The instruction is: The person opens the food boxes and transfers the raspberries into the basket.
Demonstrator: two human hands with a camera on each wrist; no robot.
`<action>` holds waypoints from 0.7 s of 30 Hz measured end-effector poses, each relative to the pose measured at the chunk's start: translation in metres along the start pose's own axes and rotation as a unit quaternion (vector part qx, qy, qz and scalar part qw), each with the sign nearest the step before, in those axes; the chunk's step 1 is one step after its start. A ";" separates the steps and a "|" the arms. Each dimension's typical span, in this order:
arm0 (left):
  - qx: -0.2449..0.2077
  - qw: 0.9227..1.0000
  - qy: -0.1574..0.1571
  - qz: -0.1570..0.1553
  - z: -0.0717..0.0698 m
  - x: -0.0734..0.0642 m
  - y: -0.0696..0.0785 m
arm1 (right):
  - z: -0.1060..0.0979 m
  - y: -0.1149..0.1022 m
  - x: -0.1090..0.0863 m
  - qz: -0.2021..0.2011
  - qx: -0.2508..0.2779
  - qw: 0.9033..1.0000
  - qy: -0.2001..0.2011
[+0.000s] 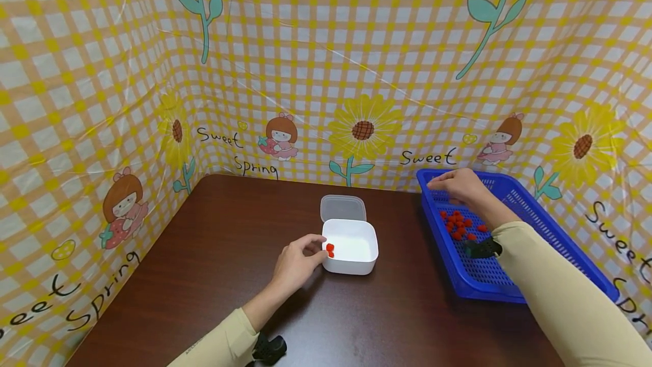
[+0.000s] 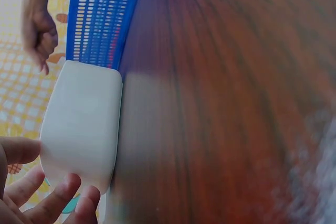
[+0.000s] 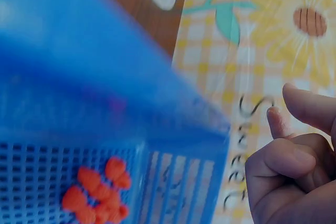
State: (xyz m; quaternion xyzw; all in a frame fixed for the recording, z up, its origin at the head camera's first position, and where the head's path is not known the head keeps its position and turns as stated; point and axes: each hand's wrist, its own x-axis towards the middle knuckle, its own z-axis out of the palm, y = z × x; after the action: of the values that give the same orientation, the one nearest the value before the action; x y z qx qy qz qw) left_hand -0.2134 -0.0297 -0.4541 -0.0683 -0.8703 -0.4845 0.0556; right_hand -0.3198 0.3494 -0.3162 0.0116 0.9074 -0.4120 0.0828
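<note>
A white box (image 1: pixel 351 265) with its lid (image 1: pixel 343 208) folded back stands on the table. Two small red, lumpy, berry-like pieces (image 1: pixel 330 247) lie at its left inner side. My left hand (image 1: pixel 301 258) rests against the left wall of the box, its fingers spread and lightly bent in the left wrist view. Over the far left rim of the blue basket (image 1: pixel 448 265) hovers my right hand (image 1: pixel 462 187). In the right wrist view its thumb and forefinger stand apart with nothing seen between them, while the other fingers curl in. More red pieces (image 3: pixel 100 192) lie inside the basket.
The dark brown table (image 1: pixel 244 208) meets a checked, flower-printed cloth (image 1: pixel 305 84) at the back and sides. The basket has raised slatted walls on the right side of the table. A black wrist device (image 1: pixel 270 349) sits at the left cuff.
</note>
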 end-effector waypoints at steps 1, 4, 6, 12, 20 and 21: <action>0.000 1.000 0.000 0.000 0.000 0.000 0.000 | 0.003 -0.004 -0.001 -0.004 0.006 1.000 -0.007; -0.002 1.000 0.001 0.001 -0.001 0.000 0.001 | 0.014 -0.014 -0.003 -0.012 0.020 0.999 -0.024; -0.003 1.000 0.002 0.004 -0.001 0.000 0.001 | 0.022 -0.020 -0.004 -0.014 0.027 0.999 -0.031; 0.001 1.000 0.002 0.001 0.000 0.000 0.001 | 0.050 -0.035 -0.007 -0.023 0.047 0.997 -0.049; -0.002 1.000 0.000 -0.006 0.000 0.000 0.000 | 0.089 -0.045 -0.012 -0.030 0.065 0.993 -0.091; -0.004 1.000 0.000 -0.004 0.000 0.000 0.000 | 0.093 -0.045 -0.013 -0.029 0.067 0.993 -0.095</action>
State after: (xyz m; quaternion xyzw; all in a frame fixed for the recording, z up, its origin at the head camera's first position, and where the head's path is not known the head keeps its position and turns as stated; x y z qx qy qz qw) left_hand -0.2137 -0.0295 -0.4539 -0.0648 -0.8687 -0.4882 0.0536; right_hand -0.2978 0.2505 -0.3406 -0.0479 0.8659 -0.4729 0.1557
